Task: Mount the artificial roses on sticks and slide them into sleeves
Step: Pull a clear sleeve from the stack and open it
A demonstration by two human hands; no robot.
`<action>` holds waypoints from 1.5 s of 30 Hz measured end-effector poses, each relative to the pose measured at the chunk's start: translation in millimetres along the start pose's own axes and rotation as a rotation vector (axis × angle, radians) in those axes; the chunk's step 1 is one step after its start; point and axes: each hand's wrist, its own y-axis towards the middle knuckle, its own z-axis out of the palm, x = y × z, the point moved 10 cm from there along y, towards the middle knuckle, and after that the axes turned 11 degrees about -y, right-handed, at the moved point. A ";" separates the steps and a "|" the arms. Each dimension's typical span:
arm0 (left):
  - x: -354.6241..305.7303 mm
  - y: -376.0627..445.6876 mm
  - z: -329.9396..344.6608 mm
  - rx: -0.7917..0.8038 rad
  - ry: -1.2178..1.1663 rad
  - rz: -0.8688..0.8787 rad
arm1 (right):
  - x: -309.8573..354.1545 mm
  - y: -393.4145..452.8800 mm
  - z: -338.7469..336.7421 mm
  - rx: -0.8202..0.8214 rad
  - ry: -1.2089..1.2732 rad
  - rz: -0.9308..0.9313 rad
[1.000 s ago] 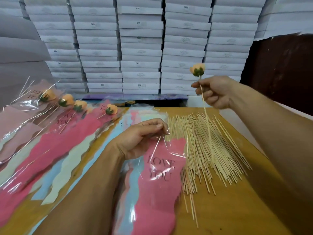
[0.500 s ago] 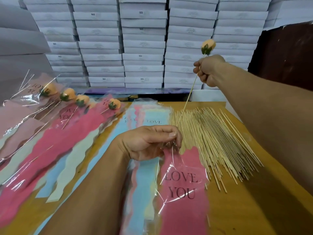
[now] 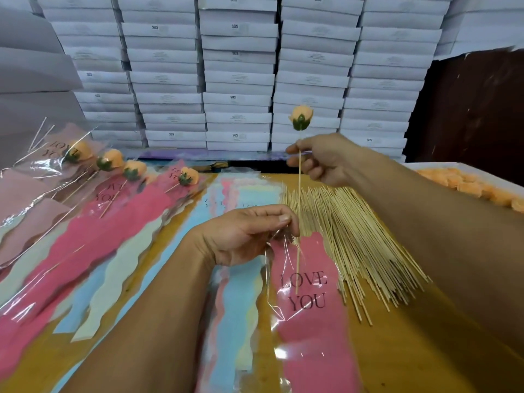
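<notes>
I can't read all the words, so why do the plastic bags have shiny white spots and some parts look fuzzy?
In the head view, room light glares off the clear pink sleeve that the left hand pinches, leaving white streaks near "LOVE YOU"; the bottom edge and forearms look smeared and soft; the wide lens bends the stacked white boxes; the rose in the right hand stays fairly sharp.

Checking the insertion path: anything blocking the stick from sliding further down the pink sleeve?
Nothing visible. The left hand pinches the pink sleeve open at its mouth; the stick, held by the right hand, already has its tip inside near the lettering.
</notes>
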 end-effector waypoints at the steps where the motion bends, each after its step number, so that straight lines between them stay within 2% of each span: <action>1: -0.9 0.5 -0.4 -0.014 0.003 0.009 | -5.0 -5.5 5.9 0.030 0.026 0.001; 9: -11.8 1.9 -15.6 -0.146 -0.102 0.121 | -40.3 -41.5 23.7 0.092 0.048 -0.015; 14: -20.0 4.3 -23.6 -0.232 -0.208 0.223 | -58.2 -54.6 42.2 0.234 0.131 -0.053; 18: -22.4 4.3 -21.2 -0.225 -0.230 0.243 | -62.9 -59.4 41.9 0.302 0.108 -0.115; 21: -20.3 5.3 -17.7 -0.198 -0.236 0.212 | -70.4 -55.8 25.6 0.235 0.106 -0.045; 23: -17.4 5.5 -16.5 -0.200 -0.205 0.175 | -72.4 -53.6 13.8 0.154 0.242 -0.012; 26: -9.7 6.0 -11.6 -0.179 -0.141 0.103 | -64.4 -54.2 7.9 0.119 0.451 -0.062; 28: -5.9 6.1 -7.8 -0.156 -0.105 0.072 | -59.9 -54.5 4.3 0.086 0.500 -0.106; 32: -5.2 5.2 -7.4 -0.171 -0.072 0.064 | -56.4 -57.7 -0.8 0.034 0.382 -0.169; 45: -23.0 7.6 -32.3 -0.404 0.092 0.277 | -68.1 -68.6 10.5 0.039 0.009 -0.143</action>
